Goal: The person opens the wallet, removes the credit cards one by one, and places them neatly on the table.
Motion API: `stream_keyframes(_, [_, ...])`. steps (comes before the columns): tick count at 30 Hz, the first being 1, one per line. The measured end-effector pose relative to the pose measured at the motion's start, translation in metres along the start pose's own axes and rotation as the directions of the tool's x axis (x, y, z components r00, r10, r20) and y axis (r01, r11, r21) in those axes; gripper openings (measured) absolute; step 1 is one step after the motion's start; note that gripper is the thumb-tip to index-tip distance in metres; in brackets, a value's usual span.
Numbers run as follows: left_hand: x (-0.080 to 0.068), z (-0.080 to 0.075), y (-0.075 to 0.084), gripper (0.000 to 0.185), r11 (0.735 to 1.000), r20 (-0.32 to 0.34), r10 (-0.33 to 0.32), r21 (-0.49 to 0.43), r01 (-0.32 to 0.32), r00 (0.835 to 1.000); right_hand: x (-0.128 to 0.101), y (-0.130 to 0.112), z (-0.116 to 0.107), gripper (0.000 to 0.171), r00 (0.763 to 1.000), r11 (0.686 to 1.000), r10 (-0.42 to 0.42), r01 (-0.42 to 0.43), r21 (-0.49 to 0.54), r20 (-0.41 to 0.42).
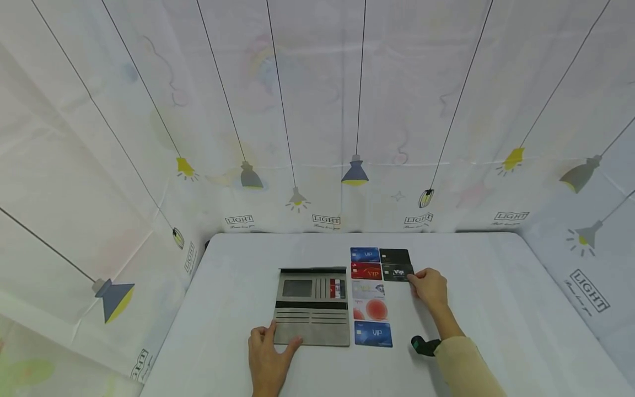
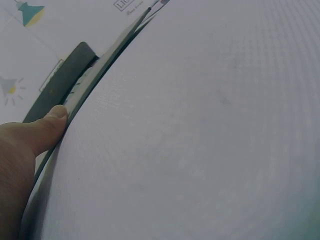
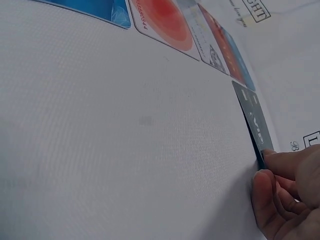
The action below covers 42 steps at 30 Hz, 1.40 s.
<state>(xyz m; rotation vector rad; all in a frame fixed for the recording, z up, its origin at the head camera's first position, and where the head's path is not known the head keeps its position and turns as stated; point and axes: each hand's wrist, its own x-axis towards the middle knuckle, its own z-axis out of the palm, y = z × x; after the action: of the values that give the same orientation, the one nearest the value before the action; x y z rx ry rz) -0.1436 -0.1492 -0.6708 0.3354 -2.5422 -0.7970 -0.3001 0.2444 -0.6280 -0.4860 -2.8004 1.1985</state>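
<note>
A grey card wallet [image 1: 310, 335] lies unfolded on the table, with a window pocket, rows of slots and a few cards in its upper right slots. My left hand [image 1: 269, 355] holds its lower left corner, the thumb on the near edge and the index finger at the side. To the right of the wallet, my right hand [image 1: 430, 288] pinches the right end of a black Vip card [image 1: 395, 272]. In the right wrist view this card [image 3: 254, 117] is slightly tilted, its near edge off the table. A plain black card [image 1: 394, 256] lies just behind it.
Left of the black cards runs a column of cards: a blue VIP card [image 1: 364, 254], a red VIP card [image 1: 366, 271], a silver card [image 1: 368, 289], a white card with red circles [image 1: 370, 310] and another blue VIP card [image 1: 373, 334]. A lamp-patterned curtain [image 1: 317, 110] stands behind the white table [image 1: 223, 309].
</note>
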Motion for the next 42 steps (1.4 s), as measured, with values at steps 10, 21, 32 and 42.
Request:
stream_keyframes(10, [0.004, -0.002, -0.002, 0.087, 1.0, 0.001, 0.0, -0.003, 0.0, 1.0, 0.003, -0.007, 0.003, 0.028, 1.0, 1.0, -0.006, 0.006, -0.021, -0.002])
stream_keyframes(21, [0.003, -0.002, 0.0, 0.087, 1.0, 0.009, -0.016, -0.016, 0.016, 1.0, 0.002, -0.007, 0.001, 0.028, 0.999, 0.999, -0.025, 0.025, -0.03, -0.021])
stream_keyframes(32, [0.001, -0.001, 0.002, 0.088, 1.0, 0.003, -0.008, -0.019, 0.008, 1.0, -0.01, -0.013, 0.004, 0.031, 0.994, 0.998, -0.06, 0.058, -0.024, -0.096])
stream_keyframes(42, [0.0, -0.004, 0.003, 0.087, 1.0, 0.021, -0.007, -0.014, 0.007, 1.0, -0.022, -0.042, 0.019, 0.034, 0.991, 0.992, -0.117, 0.119, 0.038, -0.062])
